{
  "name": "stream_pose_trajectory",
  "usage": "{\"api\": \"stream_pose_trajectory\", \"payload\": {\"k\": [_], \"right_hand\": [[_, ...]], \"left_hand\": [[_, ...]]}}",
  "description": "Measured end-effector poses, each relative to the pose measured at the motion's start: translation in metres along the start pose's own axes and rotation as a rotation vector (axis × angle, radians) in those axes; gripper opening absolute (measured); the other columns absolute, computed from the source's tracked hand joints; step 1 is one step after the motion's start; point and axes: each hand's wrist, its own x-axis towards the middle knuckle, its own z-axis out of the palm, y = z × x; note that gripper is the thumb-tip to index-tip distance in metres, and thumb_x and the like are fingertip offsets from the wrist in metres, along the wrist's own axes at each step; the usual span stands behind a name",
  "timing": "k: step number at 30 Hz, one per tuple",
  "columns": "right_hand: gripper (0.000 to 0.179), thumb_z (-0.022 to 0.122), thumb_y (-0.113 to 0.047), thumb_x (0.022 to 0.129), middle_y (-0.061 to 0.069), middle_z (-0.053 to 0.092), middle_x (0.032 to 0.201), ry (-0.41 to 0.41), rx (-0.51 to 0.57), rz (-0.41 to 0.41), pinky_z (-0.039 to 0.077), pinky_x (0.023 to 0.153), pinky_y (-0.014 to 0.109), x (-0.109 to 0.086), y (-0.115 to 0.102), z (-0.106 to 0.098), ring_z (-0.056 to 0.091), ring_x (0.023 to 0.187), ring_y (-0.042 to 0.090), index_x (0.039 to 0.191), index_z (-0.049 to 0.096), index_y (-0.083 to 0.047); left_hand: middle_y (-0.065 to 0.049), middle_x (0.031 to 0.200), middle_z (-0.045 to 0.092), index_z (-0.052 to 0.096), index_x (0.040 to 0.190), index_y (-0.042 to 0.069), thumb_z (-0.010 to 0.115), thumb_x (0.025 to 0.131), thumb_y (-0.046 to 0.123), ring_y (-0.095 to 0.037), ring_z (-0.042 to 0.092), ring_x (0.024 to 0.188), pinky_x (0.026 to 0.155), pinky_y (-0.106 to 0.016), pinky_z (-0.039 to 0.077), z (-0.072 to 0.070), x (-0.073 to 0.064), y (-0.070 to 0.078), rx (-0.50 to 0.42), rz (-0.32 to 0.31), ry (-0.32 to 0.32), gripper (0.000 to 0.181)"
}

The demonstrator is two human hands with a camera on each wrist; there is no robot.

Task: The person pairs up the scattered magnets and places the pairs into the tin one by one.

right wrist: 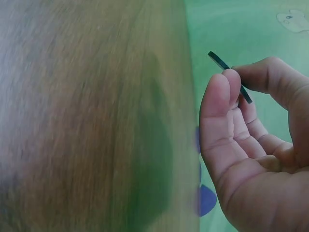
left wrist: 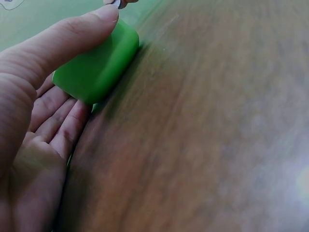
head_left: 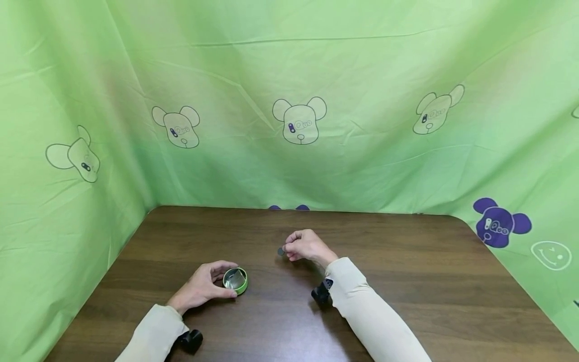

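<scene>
On the table my left hand (head_left: 201,287) holds a small round green container (head_left: 245,287), its thumb on the near side and its fingers on the far side. The container's top is uncovered and its inside looks grey and shiny; what lies in it cannot be made out. In the left wrist view the thumb presses against the smooth green wall (left wrist: 99,70). To the right and farther back, my right hand (head_left: 308,247) pinches a thin dark disc (right wrist: 219,60) between thumb and fingertips, above the table. The disc's edge faces the right wrist camera.
A brown wood-grain table (head_left: 407,281) lies under both hands. Green cloth (head_left: 235,166) printed with bear heads hangs behind it and along its sides. Each wrist carries a black camera, such as the one on the left wrist (head_left: 191,342).
</scene>
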Motion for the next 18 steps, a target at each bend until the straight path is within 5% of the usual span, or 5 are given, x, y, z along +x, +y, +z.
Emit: {"api": "stream_pose_trajectory", "payload": {"k": [18], "right_hand": [[0.009,0.066,0.006,0.082,0.005,0.062,0.065,-0.064,0.033,-0.031,0.057,0.059,0.027,-0.007,-0.008,0.02,0.06,0.054,0.011,0.09,0.061,0.004]], "left_hand": [[-0.021,0.121,0.065,0.059,0.127,-0.009,0.088,0.075,0.008,-0.026,0.063,0.111,0.092,-0.02,0.048,0.0,0.0,-0.001,0.004,-0.016,0.006,0.061]]}}
